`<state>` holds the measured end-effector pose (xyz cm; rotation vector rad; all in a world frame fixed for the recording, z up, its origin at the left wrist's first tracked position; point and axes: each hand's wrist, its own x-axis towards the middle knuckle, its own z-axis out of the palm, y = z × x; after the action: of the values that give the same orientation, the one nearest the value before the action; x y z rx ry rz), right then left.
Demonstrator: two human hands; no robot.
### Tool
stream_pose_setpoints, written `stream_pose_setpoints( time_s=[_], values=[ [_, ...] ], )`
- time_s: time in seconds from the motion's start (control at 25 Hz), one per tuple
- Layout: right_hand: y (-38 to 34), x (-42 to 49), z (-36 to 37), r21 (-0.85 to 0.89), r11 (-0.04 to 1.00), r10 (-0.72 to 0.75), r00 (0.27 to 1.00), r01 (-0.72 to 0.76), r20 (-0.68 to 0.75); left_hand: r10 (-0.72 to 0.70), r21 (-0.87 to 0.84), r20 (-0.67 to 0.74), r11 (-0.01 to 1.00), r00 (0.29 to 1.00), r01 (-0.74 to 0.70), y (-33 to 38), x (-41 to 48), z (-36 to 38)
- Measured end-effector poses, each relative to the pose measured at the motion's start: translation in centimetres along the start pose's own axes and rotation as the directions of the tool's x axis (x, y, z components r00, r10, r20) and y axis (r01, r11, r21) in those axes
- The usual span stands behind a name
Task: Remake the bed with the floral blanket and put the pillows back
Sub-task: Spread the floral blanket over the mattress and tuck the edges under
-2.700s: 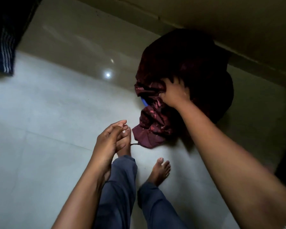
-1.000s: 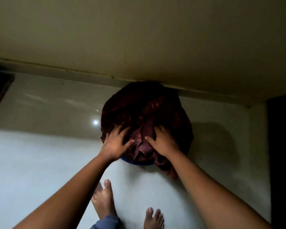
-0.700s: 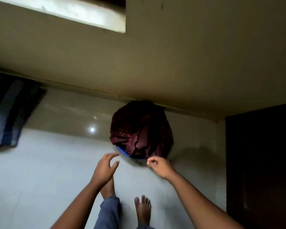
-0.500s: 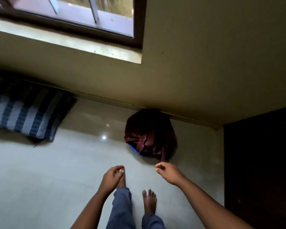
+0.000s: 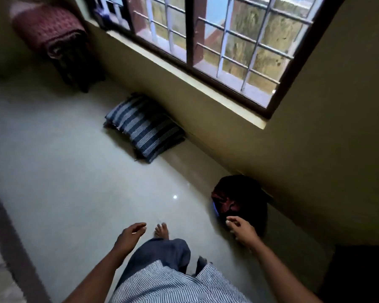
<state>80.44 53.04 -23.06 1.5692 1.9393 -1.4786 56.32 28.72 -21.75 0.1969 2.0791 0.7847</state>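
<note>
1. Left hand (image 5: 130,234): out low over the floor (image 5: 64,171), fingers loose and a little bent, nothing in it.
2. Right hand (image 5: 242,231): out to the side, fingers softly curled, nothing in it, just beside the dark red bundle (image 5: 239,197); touching or not, cannot tell.
3. Dark red bundle: down at the floor's edge against the wall (image 5: 315,160), a bit of blue showing under it.
4. Striped pillow (image 5: 144,127): flat at the same floor edge, under the window (image 5: 206,40), well apart from the bundle.
5. Red patterned blanket (image 5: 48,29): folded on a dark stand (image 5: 79,68) in the far left corner of the floor.
</note>
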Motion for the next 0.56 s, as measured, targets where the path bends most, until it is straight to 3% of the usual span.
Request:
stream_pose_setpoints(
  time_s=[0.2,0.32,0.44,0.56],
  values=[
    [-15.0,3.8,4.8,0.034,0.972,-0.234,0.968,0.232,0.090,-0.108,-0.257,-0.232,0.965,0.967,0.046,-2.5,0.8,-8.6],
    [-25.5,5.9,10.6,-0.007,0.932,-0.349,0.905,0.362,0.243,-0.196,-0.389,-0.236,0.917,0.952,0.092,-5.1,2.7,-14.6],
    [-34.4,7.0,16.9,0.016,0.914,-0.391,0.868,0.406,0.305,-0.275,-0.419,-0.222,0.893,0.935,0.163,-8.1,4.4,-21.6],
    [-43.2,8.1,23.6,0.016,0.894,-0.417,0.819,0.448,0.393,-0.290,-0.506,-0.298,0.856,0.909,0.107,-10.8,6.7,-30.0]
  ],
)
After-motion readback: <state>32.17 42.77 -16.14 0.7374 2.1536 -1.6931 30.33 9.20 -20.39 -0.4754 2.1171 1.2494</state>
